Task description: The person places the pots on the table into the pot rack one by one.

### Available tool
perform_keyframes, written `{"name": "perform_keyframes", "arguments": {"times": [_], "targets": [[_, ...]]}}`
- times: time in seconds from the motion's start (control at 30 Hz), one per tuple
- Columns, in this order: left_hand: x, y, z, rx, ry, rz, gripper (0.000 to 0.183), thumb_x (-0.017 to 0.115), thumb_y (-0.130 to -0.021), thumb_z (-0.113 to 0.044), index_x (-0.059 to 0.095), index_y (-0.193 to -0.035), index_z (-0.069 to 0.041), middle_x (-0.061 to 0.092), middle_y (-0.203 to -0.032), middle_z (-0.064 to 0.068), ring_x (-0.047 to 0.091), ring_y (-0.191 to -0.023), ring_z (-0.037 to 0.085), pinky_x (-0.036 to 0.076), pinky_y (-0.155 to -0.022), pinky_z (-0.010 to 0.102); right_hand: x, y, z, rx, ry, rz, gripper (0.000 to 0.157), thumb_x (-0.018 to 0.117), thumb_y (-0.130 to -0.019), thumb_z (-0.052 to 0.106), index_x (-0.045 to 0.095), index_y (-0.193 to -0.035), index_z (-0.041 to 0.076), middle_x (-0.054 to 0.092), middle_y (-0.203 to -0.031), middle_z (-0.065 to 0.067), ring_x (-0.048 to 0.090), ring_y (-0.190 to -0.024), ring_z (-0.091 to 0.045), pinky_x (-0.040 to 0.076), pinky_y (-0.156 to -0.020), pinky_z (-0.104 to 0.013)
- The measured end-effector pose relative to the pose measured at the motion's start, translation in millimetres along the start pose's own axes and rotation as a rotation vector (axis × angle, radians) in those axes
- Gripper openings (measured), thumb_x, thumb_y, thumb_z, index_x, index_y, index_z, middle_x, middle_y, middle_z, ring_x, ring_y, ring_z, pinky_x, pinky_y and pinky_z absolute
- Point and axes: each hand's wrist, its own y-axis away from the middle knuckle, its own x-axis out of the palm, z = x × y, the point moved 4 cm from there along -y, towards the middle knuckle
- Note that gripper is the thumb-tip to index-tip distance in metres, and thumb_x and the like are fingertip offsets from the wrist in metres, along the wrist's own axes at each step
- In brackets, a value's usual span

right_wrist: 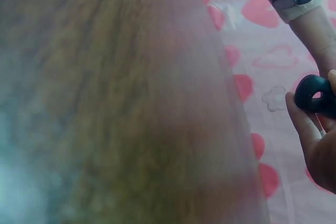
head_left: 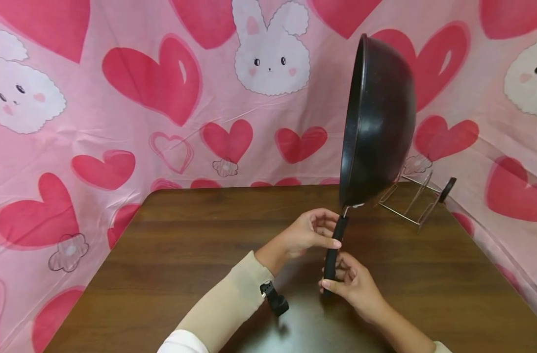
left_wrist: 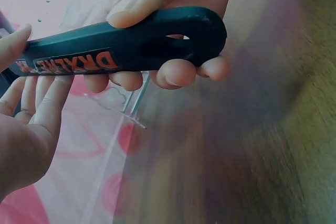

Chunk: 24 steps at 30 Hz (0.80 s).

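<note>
Heart-print cloth (head_left: 131,29) hung behind table (head_left: 184,235) | black wok (head_left: 385,117) held above table, handle-down | left hand (head_left: 310,231) pinched handle (head_left: 331,267) higher, right hand (head_left: 354,284) gripped lower | judged stiff, top-heavy; two-handed handle hold suited

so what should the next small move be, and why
Probably tip the pan slowly until its opening faces up, keeping clear of the wire rack: the pan stands upright above the left hand and right hand, held only by its handle, opening turned left in the head view.
</note>
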Motion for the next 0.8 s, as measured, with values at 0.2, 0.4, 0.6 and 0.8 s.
{"name": "perform_keyframes", "arguments": {"times": [0.2, 0.4, 0.6, 0.8], "targets": [[10.6, -16.0, 1.8, -0.033, -0.005, -0.018, 0.045, 0.067, -0.078, 0.020, 0.059, -0.121, 0.006, 0.063, -0.095, 0.005, 0.065, -0.081, 0.018, 0.055, -0.074, 0.030, -12.5, 2.1, 0.5, 0.035, 0.033, -0.097, 0.036, 0.066, -0.083, -0.013, 0.043, -0.111, -0.016, 0.058, -0.094, -0.023, 0.070, -0.077, -0.028, 0.058, -0.070, -0.040], [21.7, -36.2, 1.8, -0.048, 0.003, -0.029, 0.047, 0.066, -0.080, 0.018, 0.061, -0.125, 0.004, 0.065, -0.095, 0.004, 0.065, -0.083, 0.015, 0.054, -0.082, 0.029, -27.9, 0.2, 5.5, 0.039, 0.094, -0.201, 0.033, 0.068, -0.082, -0.014, 0.046, -0.107, -0.013, 0.062, -0.093, -0.018, 0.070, -0.077, -0.028, 0.058, -0.071, -0.039], [30.9, -57.0, -4.6, -0.051, 0.011, -0.013, 0.046, 0.067, -0.081, 0.017, 0.063, -0.125, 0.004, 0.070, -0.098, 0.007, 0.066, -0.083, 0.013, 0.055, -0.079, 0.027, -40.6, -6.3, 10.8, 0.012, 0.076, -0.292, 0.031, 0.066, -0.081, -0.018, 0.046, -0.104, -0.011, 0.064, -0.092, -0.012, 0.072, -0.079, -0.024, 0.058, -0.071, -0.040], [35.8, -76.2, -11.3, -0.088, 0.010, 0.017, 0.044, 0.066, -0.084, 0.014, 0.063, -0.126, 0.002, 0.069, -0.100, 0.007, 0.064, -0.082, 0.012, 0.055, -0.079, 0.028, -51.5, -13.4, 16.9, -0.017, 0.102, -0.349, 0.031, 0.066, -0.082, -0.017, 0.046, -0.105, -0.010, 0.061, -0.092, -0.012, 0.071, -0.079, -0.022, 0.058, -0.071, -0.035]]}}
